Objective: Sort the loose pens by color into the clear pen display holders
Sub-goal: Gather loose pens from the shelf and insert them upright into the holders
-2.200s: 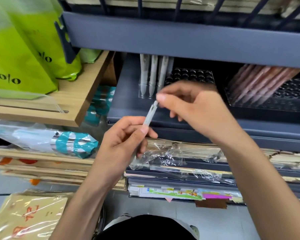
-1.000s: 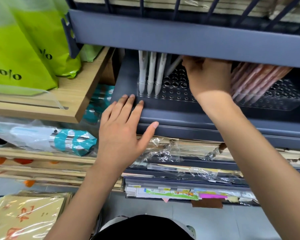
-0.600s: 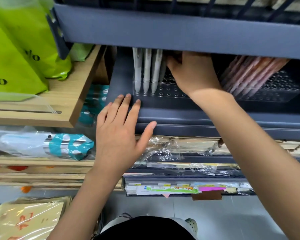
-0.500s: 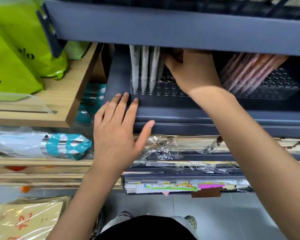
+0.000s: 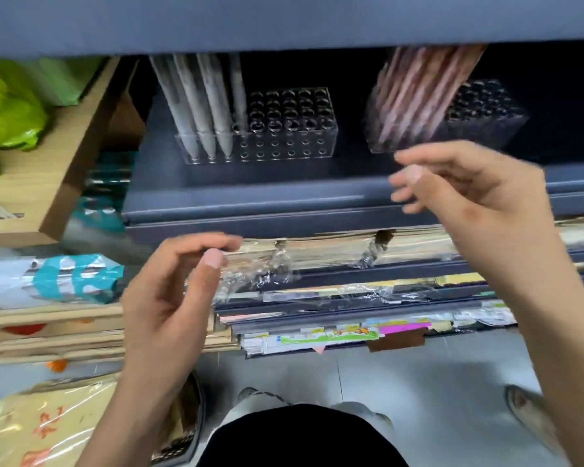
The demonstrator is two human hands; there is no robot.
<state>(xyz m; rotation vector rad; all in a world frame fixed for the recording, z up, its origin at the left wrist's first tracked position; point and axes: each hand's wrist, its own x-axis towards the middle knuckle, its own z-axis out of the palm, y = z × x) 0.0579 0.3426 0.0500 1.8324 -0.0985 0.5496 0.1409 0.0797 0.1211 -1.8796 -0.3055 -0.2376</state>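
A clear pen holder point(image 5: 284, 139) with many round holes stands on the grey shelf point(image 5: 243, 193). Several white pens point(image 5: 199, 106) lean in its left columns. To the right, a second clear holder point(image 5: 486, 119) carries several pink pens point(image 5: 418, 96) on its left side. My right hand point(image 5: 459, 183) hovers in front of the pink holder, fingers apart, holding nothing. My left hand point(image 5: 172, 291) is lower, in front of the stacked paper goods, fingers loosely curled and apart, with nothing in it. Both hands are motion-blurred.
The upper shelf's edge point(image 5: 284, 21) overhangs the holders. Green bags point(image 5: 11, 109) lie on a wooden shelf point(image 5: 58, 183) at left. Wrapped paper stacks point(image 5: 334, 257) and a teal-white packet point(image 5: 75, 278) sit below. Grey floor point(image 5: 418, 382) lies underneath.
My right hand has come out of the white-pen holder, leaving the pen there, and moved right and down. My left hand has lifted off the shelf edge. The view has shifted lower.
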